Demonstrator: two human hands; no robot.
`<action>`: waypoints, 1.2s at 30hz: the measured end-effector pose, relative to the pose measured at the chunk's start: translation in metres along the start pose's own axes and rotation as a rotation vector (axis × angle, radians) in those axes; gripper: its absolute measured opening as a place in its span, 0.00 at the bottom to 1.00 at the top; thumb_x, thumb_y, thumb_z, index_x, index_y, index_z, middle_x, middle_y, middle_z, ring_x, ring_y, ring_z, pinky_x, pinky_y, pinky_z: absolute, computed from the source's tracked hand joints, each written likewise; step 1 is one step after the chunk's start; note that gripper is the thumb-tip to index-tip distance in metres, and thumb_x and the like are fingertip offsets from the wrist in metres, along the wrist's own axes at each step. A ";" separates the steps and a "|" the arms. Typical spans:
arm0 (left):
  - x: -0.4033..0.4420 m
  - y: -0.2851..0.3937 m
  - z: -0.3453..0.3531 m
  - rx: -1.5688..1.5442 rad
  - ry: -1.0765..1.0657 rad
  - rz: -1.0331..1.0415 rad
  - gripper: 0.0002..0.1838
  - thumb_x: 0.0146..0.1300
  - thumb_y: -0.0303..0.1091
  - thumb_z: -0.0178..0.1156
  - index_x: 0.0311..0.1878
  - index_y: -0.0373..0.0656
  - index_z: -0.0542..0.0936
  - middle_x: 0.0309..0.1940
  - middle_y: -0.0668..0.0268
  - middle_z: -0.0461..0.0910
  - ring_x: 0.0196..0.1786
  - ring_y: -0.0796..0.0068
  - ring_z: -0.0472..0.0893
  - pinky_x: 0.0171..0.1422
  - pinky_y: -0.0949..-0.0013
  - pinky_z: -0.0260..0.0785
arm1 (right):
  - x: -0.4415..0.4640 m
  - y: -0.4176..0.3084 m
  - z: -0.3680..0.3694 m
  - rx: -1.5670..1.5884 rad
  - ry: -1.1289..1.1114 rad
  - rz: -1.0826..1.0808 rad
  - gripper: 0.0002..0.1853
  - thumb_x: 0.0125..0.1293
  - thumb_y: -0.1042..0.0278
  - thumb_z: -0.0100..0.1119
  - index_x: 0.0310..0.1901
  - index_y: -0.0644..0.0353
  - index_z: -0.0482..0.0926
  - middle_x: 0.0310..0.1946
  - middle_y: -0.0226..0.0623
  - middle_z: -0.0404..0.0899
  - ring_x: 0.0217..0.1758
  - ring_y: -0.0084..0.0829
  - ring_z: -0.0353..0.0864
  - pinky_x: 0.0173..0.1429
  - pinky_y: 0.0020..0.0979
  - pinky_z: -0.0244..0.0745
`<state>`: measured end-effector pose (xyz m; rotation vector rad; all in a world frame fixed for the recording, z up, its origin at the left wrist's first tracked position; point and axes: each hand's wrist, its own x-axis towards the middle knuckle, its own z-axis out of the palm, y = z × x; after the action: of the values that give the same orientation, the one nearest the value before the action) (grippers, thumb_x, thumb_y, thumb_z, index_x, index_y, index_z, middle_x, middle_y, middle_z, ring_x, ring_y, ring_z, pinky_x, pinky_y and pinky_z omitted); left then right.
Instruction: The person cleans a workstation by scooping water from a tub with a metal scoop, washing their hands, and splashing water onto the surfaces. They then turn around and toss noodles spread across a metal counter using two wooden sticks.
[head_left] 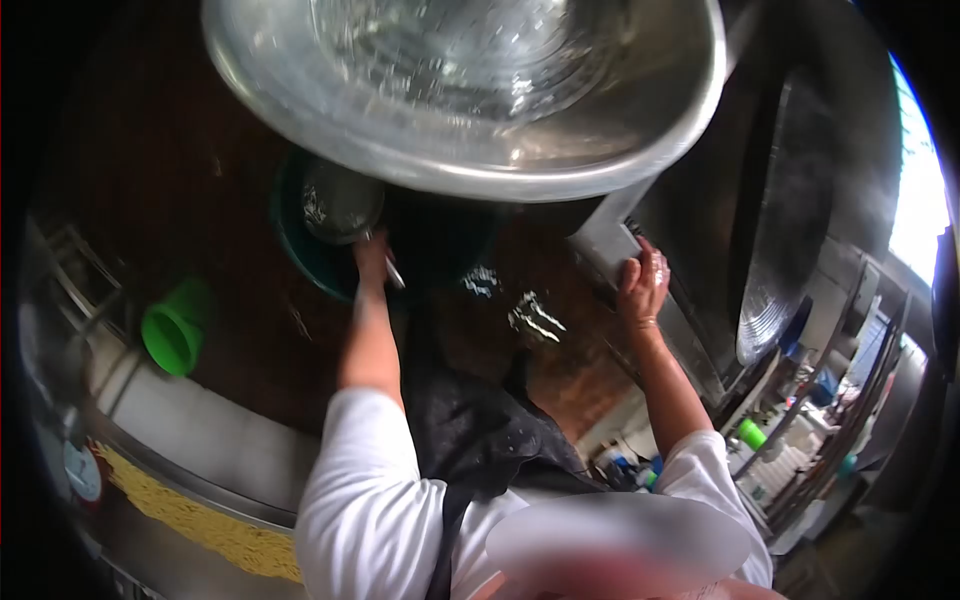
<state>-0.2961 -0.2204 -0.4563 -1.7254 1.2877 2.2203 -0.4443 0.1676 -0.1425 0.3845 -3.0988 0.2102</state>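
My left hand (372,260) is closed around the handle of a ladle with a wide round bowl (343,203). The bowl is inside a dark teal tub (292,245), and the handle's end sticks out below my fingers. Bright glints show in the bowl; whether it holds liquid I cannot tell. To the right, my right hand (643,285) rests at a metal ledge (606,246), thumb apart from the fingers. Above the tub and hiding part of it hangs or stands a big shiny metal basin (450,150) with a rolled rim.
A large round metal pan or lid (785,220) stands tilted at right. Further right is a cluttered shelf (790,440). On the left are a green bucket (172,338), a pale low wall (200,425) and a strip of yellow food (190,505). The brown floor (575,385) looks wet.
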 end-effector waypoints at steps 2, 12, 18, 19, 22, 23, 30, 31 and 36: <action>-0.072 0.046 -0.002 -0.036 -0.076 0.134 0.11 0.61 0.28 0.64 0.38 0.46 0.69 0.19 0.69 0.68 0.13 0.75 0.68 0.15 0.69 0.62 | 0.001 0.005 -0.002 0.011 0.019 -0.013 0.23 0.72 0.49 0.49 0.58 0.59 0.76 0.45 0.47 0.78 0.52 0.50 0.76 0.58 0.48 0.68; -0.377 0.321 -0.070 0.255 -0.095 0.255 0.20 0.60 0.27 0.67 0.52 0.38 0.70 0.22 0.67 0.73 0.13 0.77 0.71 0.14 0.70 0.67 | -0.001 -0.004 -0.029 0.092 0.059 0.022 0.21 0.66 0.54 0.56 0.55 0.58 0.76 0.45 0.43 0.79 0.54 0.45 0.76 0.60 0.46 0.70; -0.468 0.467 0.007 0.581 -0.150 0.497 0.17 0.59 0.27 0.64 0.49 0.37 0.71 0.24 0.65 0.73 0.15 0.78 0.71 0.15 0.70 0.67 | -0.007 0.001 -0.034 0.172 0.094 0.044 0.21 0.65 0.53 0.58 0.53 0.58 0.77 0.45 0.44 0.79 0.53 0.45 0.77 0.60 0.46 0.70; -0.470 0.490 0.026 0.668 -0.190 0.561 0.15 0.60 0.29 0.64 0.46 0.38 0.72 0.20 0.67 0.72 0.14 0.79 0.71 0.15 0.71 0.67 | -0.007 0.002 -0.036 0.181 0.091 0.051 0.21 0.65 0.53 0.58 0.53 0.58 0.77 0.45 0.44 0.79 0.53 0.45 0.77 0.60 0.46 0.70; -0.473 0.555 0.104 0.961 -0.267 0.718 0.10 0.61 0.36 0.65 0.34 0.44 0.74 0.15 0.71 0.72 0.13 0.79 0.71 0.17 0.72 0.67 | -0.010 0.003 -0.041 0.203 0.067 0.071 0.21 0.65 0.53 0.59 0.53 0.59 0.78 0.44 0.44 0.79 0.53 0.45 0.77 0.59 0.46 0.70; -0.462 0.577 0.129 1.035 -0.272 0.750 0.10 0.61 0.36 0.65 0.32 0.45 0.74 0.14 0.71 0.72 0.13 0.79 0.72 0.18 0.72 0.68 | -0.008 0.005 -0.042 0.206 0.059 0.074 0.21 0.65 0.53 0.59 0.53 0.59 0.78 0.44 0.44 0.79 0.53 0.45 0.77 0.59 0.46 0.70; -0.419 0.661 0.307 0.961 -0.361 0.664 0.05 0.65 0.32 0.61 0.35 0.41 0.78 0.15 0.71 0.72 0.14 0.79 0.71 0.19 0.73 0.70 | -0.009 0.010 -0.037 0.212 0.058 0.083 0.21 0.66 0.50 0.59 0.50 0.58 0.79 0.43 0.43 0.80 0.52 0.43 0.77 0.56 0.44 0.71; -0.414 0.667 0.322 0.933 -0.389 0.624 0.06 0.65 0.32 0.60 0.35 0.41 0.77 0.16 0.70 0.73 0.14 0.79 0.71 0.19 0.74 0.71 | -0.009 0.010 -0.037 0.212 0.059 0.079 0.21 0.66 0.50 0.59 0.50 0.58 0.79 0.42 0.43 0.80 0.51 0.43 0.77 0.56 0.44 0.71; -0.411 0.669 0.343 0.767 -0.545 0.496 0.07 0.66 0.32 0.58 0.34 0.41 0.73 0.21 0.68 0.74 0.18 0.82 0.73 0.19 0.76 0.72 | -0.009 0.011 -0.038 0.223 0.052 0.080 0.20 0.66 0.51 0.59 0.50 0.57 0.79 0.41 0.43 0.80 0.51 0.43 0.77 0.56 0.44 0.71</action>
<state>-0.7430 -0.2656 0.2731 -0.5326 2.1293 1.7594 -0.4388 0.1851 -0.1068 0.2537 -3.0492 0.5606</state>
